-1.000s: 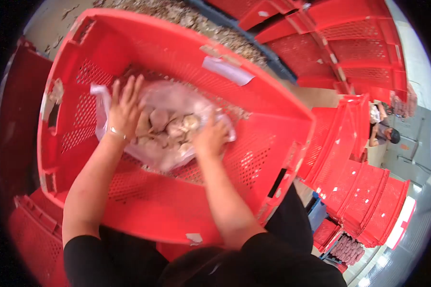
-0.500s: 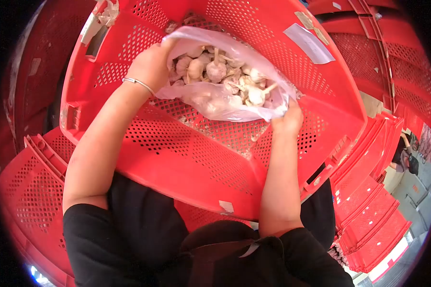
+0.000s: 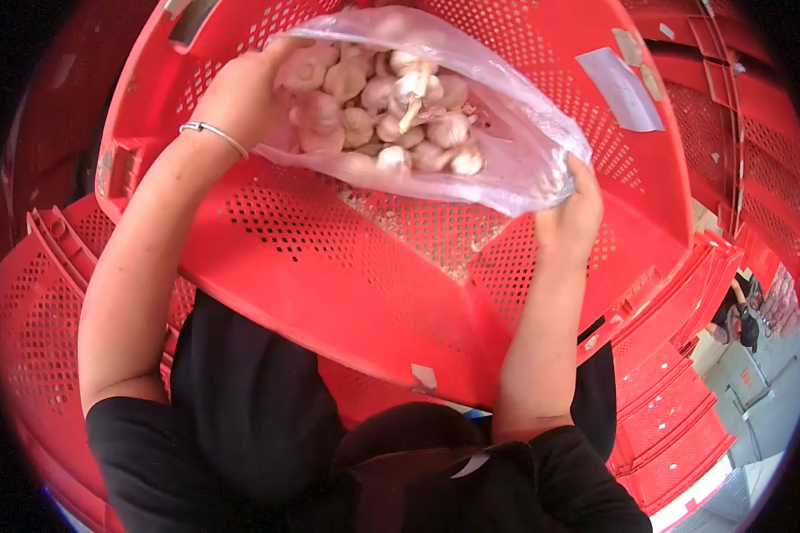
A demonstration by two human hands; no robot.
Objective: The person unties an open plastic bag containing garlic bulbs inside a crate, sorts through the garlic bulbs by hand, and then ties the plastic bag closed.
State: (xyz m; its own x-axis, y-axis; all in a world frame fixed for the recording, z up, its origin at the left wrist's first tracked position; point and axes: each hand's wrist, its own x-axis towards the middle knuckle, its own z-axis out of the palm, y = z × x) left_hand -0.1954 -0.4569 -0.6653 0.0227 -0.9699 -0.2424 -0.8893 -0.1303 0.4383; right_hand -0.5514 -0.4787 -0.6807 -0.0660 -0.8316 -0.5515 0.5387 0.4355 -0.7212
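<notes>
A translucent pale pink plastic bag [image 3: 498, 178] is held wide at its mouth inside a large red crate [image 3: 311, 302]. Several garlic bulbs [image 3: 378, 93] lie in the bag, mostly toward its left half. My left hand [image 3: 244, 93], with a bangle at the wrist, is closed on the bag's left rim; its fingertips are partly hidden by the plastic. On the opposite side, my right hand [image 3: 573, 209] pinches the bag's right corner, where the plastic is bunched. Dry bits of garlic skin lie on the perforated crate floor below the bag.
A paper label [image 3: 620, 89] is stuck on the crate's far right wall. More red crates [image 3: 676, 391] are stacked at the right, and another red crate [image 3: 40, 311] stands at the left. Far right, a person [image 3: 740, 315] is near a grey floor [image 3: 747, 391].
My hands have moved farther apart, stretching the bag's mouth wider and bringing it closer. The garlic has shifted toward the left side of the bag.
</notes>
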